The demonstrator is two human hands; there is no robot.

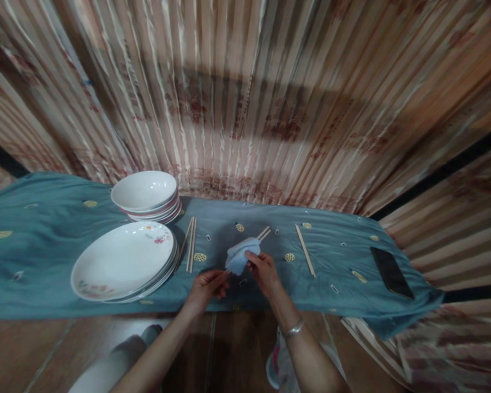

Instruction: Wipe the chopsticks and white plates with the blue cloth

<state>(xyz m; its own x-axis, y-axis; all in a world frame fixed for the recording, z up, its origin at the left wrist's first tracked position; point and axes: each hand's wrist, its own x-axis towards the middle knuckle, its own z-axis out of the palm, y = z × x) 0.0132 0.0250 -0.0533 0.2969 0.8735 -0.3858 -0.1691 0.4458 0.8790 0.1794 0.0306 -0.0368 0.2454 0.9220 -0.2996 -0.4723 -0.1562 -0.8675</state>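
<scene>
A light blue cloth (242, 254) is wrapped around the middle of a pair of wooden chopsticks (264, 233), whose far ends stick out at the upper right. My right hand (262, 268) pinches the cloth from its right side. At the lower left, my left hand (209, 285) is closed on the near ends of the chopsticks. Several loose chopsticks (191, 245) lie on the tablecloth left of my hands. To the right, more chopsticks (305, 250) lie close together at a slant.
A stack of large oval plates (123, 262) stands on the left of the teal tablecloth (335, 245), with a stack of white bowls (145, 191) behind it. A dark phone (391, 272) lies near the right end. A pleated curtain (245, 109) hangs behind the table.
</scene>
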